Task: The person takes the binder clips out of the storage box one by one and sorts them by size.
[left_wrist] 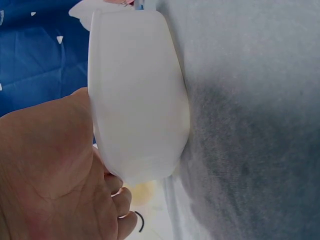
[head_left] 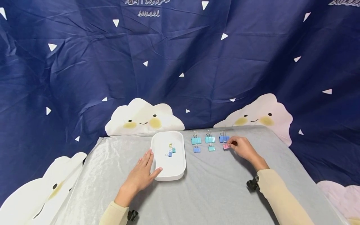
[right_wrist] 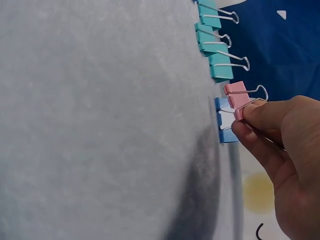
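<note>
In the head view, my right hand [head_left: 244, 148] pinches a small pink binder clip [head_left: 226, 146] between thumb and fingertips. The right wrist view shows that pink clip [right_wrist: 237, 91] in front of a larger blue binder clip [right_wrist: 229, 136], its wire handles pointing toward the hand. My left hand [head_left: 142, 173] lies against the left side and near corner of a white tray [head_left: 168, 172], fingers fairly straight and thumb on the front. Inside the tray are small binder clips: yellow [head_left: 170, 145], teal [head_left: 173, 150] and blue [head_left: 170, 154].
Two large teal clips [head_left: 196, 140] and the large blue clip [head_left: 224, 139] form a back row right of the tray. Before them sit a small blue clip [head_left: 197, 150] and a small teal clip [head_left: 212, 148]. Grey cloth [head_left: 213, 187] covers the table; a dark blue curtain [head_left: 168, 84] hangs behind.
</note>
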A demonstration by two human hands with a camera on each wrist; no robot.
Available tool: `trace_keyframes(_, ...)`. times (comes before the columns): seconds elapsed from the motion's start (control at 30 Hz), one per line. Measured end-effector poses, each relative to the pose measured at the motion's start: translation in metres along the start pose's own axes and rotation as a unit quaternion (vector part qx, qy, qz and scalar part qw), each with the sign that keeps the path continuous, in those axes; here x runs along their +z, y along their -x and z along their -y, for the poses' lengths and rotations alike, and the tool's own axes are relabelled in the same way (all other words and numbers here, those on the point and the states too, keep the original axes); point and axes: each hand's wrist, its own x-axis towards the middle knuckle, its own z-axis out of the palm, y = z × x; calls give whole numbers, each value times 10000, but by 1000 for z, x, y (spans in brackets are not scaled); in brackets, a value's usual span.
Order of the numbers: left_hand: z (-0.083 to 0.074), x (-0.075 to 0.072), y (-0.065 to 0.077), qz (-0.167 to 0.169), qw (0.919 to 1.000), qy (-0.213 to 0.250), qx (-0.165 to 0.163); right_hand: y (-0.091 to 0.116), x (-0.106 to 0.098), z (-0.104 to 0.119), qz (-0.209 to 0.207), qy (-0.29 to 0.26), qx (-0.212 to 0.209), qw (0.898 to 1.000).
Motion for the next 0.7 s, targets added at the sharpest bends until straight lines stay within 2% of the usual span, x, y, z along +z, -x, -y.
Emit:
trace_keyframes(0.23,1,1,0,46,10000,-23,7,2,11,-12,219,57,208,9995)
trace_keyframes(0.7,2,1,-1,-54,10000,-34,57,-2,12,-15,174,-63,438,9989)
